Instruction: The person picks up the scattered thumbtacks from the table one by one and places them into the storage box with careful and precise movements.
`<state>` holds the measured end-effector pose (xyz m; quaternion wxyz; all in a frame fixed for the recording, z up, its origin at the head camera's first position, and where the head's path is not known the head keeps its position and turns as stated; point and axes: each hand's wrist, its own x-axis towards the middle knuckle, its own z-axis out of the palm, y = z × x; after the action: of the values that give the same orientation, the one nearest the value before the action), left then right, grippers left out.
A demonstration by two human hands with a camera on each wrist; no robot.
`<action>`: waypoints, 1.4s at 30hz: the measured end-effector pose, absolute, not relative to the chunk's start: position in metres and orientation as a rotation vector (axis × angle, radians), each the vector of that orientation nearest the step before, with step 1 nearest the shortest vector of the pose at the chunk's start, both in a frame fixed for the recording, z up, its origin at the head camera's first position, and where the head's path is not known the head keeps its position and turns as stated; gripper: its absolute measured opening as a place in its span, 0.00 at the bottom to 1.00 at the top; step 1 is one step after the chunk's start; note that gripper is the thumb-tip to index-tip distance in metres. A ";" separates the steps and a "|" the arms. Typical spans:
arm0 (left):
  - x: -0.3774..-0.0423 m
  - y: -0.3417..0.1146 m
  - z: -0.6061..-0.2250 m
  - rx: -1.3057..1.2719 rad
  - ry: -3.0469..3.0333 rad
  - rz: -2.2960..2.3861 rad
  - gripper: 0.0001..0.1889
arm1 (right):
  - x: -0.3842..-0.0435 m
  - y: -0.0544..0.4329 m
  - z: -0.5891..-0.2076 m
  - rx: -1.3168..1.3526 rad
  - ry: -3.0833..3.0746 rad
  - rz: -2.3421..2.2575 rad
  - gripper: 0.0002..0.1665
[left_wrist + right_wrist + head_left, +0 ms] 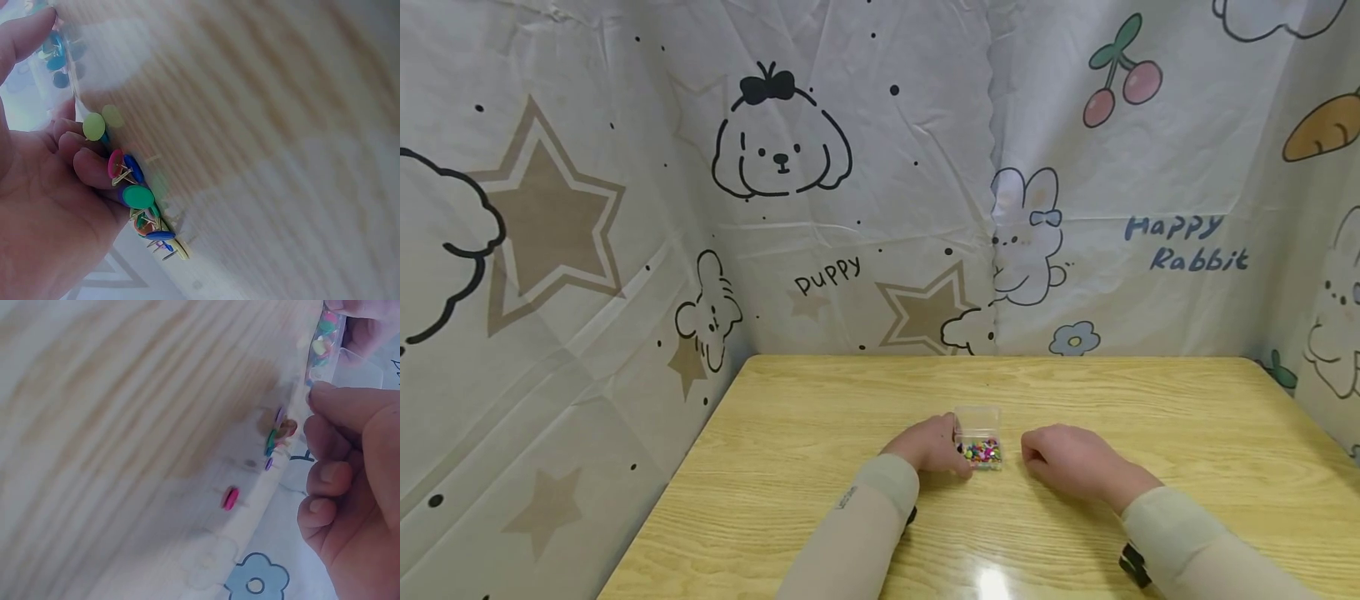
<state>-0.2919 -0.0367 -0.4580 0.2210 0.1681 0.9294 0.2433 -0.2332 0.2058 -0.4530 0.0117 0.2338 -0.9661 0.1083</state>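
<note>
A small clear plastic box [988,467] of colourful thumbtacks [981,452] rests on the table with its transparent lid [978,419] raised. My left hand [934,443] grips the box's left side, thumb at the near edge and fingers behind. In the left wrist view, loose thumbtacks [139,197] lie by its curled fingers. My right hand [1075,461] is just right of the box, fingers bent and thumb close to the index finger. Whether a tack sits between those tips cannot be made out. Several loose thumbtacks [275,440] lie near it, with a pink thumbtack [230,498] apart.
The wood-grain table [790,417] extends around both hands. A white cartoon-printed cloth [850,275] hangs behind it and along the sides. Light glares off the table [992,581] near its front.
</note>
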 end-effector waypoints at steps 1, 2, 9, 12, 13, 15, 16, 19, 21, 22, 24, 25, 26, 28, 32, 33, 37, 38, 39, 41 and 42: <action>-0.292 -0.036 -0.458 0.463 2.570 0.673 0.25 | -0.234 0.204 -0.452 0.730 -3.005 0.346 0.15; -0.293 -0.036 -0.458 0.461 2.569 0.672 0.25 | -0.235 0.202 -0.451 0.736 -2.997 0.353 0.15; -0.294 -0.034 -0.456 0.469 2.573 0.659 0.25 | -0.242 0.189 -0.444 0.768 -2.939 0.388 0.13; -0.294 -0.033 -0.455 0.474 2.576 0.662 0.25 | -0.245 0.183 -0.442 0.755 -2.944 0.383 0.13; -0.294 -0.033 -0.455 0.475 2.578 0.661 0.25 | -0.246 0.182 -0.442 0.755 -2.944 0.383 0.13; -0.294 -0.033 -0.455 0.476 2.580 0.659 0.25 | -0.247 0.178 -0.443 0.740 -2.945 0.375 0.12; -0.294 -0.033 -0.455 0.475 2.580 0.660 0.25 | -0.248 0.175 -0.443 0.733 -2.948 0.376 0.12; -0.294 -0.033 -0.456 0.476 2.579 0.661 0.25 | -0.250 0.170 -0.444 0.712 -2.964 0.364 0.11; -0.294 -0.033 -0.456 0.481 2.578 0.662 0.25 | -0.250 0.165 -0.444 0.690 -2.988 0.342 0.10; -0.294 -0.033 -0.456 0.483 2.578 0.661 0.25 | -0.251 0.163 -0.443 0.682 -2.998 0.332 0.10; -0.294 -0.034 -0.456 0.487 2.580 0.659 0.24 | -0.251 0.159 -0.442 0.667 -3.018 0.306 0.11; -0.294 -0.034 -0.456 0.490 2.582 0.656 0.24 | -0.251 0.157 -0.442 0.663 -3.021 0.294 0.12; -0.294 -0.034 -0.456 0.492 2.584 0.655 0.24 | -0.251 0.155 -0.441 0.658 -3.026 0.286 0.12; -0.294 -0.034 -0.456 0.493 2.588 0.651 0.24 | -0.251 0.152 -0.441 0.652 -3.030 0.274 0.13; -0.293 -0.033 -0.457 0.498 2.587 0.657 0.24 | -0.252 0.149 -0.443 0.631 -3.042 0.266 0.14; -0.292 -0.033 -0.457 0.497 2.586 0.660 0.23 | -0.252 0.149 -0.444 0.627 -3.046 0.264 0.15; -0.291 -0.033 -0.457 0.491 2.584 0.665 0.23 | -0.253 0.152 -0.447 0.610 -3.041 0.281 0.12; -0.291 -0.034 -0.457 0.487 2.586 0.663 0.23 | -0.253 0.154 -0.446 0.609 -3.034 0.294 0.11; -0.291 -0.034 -0.457 0.485 2.589 0.659 0.23 | -0.253 0.156 -0.446 0.606 -3.024 0.308 0.10; -0.291 -0.033 -0.457 0.482 2.592 0.656 0.23 | -0.252 0.163 -0.442 0.602 -2.999 0.336 0.07; -0.291 -0.033 -0.457 0.480 2.594 0.656 0.24 | -0.251 0.167 -0.440 0.604 -2.985 0.348 0.07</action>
<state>-0.2913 -0.0332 -0.4568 0.2102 0.1726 0.9329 0.2359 -0.2515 0.1666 -0.4395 0.0380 0.1970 -0.9731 0.1134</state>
